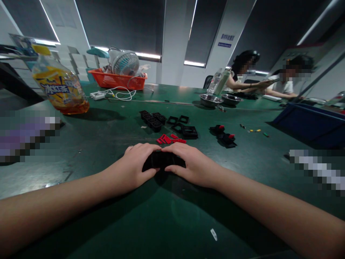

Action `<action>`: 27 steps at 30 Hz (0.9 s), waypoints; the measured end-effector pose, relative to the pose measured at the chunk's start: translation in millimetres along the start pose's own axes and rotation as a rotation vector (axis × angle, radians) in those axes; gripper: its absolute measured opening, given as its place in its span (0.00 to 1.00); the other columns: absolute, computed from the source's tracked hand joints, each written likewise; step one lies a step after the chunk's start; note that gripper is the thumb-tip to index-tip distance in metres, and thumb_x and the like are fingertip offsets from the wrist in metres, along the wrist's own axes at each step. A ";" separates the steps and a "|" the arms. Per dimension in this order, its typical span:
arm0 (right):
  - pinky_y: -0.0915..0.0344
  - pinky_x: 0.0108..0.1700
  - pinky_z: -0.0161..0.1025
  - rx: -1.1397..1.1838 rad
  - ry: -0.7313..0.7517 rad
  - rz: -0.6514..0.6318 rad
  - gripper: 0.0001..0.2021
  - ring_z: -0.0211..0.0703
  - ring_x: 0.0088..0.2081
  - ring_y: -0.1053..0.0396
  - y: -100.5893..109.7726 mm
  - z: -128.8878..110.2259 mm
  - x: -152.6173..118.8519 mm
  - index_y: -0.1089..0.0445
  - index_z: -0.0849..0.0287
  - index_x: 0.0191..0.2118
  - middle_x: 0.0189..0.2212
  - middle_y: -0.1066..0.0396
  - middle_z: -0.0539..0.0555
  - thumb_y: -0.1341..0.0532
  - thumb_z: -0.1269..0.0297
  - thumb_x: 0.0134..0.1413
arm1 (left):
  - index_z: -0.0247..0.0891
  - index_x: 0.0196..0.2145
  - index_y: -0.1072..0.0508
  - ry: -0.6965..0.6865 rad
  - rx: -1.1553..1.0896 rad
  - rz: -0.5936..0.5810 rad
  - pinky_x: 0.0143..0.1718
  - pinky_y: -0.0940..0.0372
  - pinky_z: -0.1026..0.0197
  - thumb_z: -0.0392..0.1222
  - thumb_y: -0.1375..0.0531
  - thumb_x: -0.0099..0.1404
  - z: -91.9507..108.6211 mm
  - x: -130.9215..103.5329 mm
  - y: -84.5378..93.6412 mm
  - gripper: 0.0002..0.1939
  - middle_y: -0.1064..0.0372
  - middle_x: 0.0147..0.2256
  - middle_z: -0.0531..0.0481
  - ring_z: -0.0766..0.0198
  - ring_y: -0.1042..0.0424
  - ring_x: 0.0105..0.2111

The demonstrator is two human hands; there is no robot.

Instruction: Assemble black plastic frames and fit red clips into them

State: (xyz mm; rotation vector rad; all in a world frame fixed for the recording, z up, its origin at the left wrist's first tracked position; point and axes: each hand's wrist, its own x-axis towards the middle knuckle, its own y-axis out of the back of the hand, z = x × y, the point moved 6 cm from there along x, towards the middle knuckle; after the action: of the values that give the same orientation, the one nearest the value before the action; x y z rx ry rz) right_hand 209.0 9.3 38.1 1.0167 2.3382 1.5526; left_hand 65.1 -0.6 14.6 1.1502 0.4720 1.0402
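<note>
Both hands grip one dark black part (164, 160) low over the green table (172, 219). My left hand (138, 163) wraps its left end, thumb below and fingers over the top. Round the right end curl the fingers of my right hand (192, 163). The fingertips of the two hands meet above the part, whose details are too dark to tell. Just beyond the hands lie several small red pieces (167, 139). Behind these are black blocks (153, 120) and black square frames (189, 132). Black pieces with red tops (226, 139) sit to the right.
A tea bottle (60, 86) stands at the left, near an orange basket (121, 80) holding a fan. White cables (122, 94) and metal bowls (211, 100) lie farther back. A blue bin (312, 124) is at the right. Two people sit across the table.
</note>
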 end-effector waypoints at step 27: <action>0.34 0.53 0.46 0.057 -0.055 0.032 0.19 0.48 0.50 0.28 2.0 3.9 1.6 0.29 0.62 0.52 0.49 0.24 0.58 0.31 0.67 0.53 | 0.36 0.56 0.33 0.020 0.004 -0.009 0.55 0.41 0.39 0.43 0.43 0.62 0.4 0.4 -0.3 0.24 0.31 0.54 0.38 0.43 0.34 0.54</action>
State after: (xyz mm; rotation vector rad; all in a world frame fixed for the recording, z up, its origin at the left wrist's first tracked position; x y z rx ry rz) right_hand 210.5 13.7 38.4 1.1001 2.3529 1.4575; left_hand 65.8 -0.5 14.6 1.1412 0.4944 1.0440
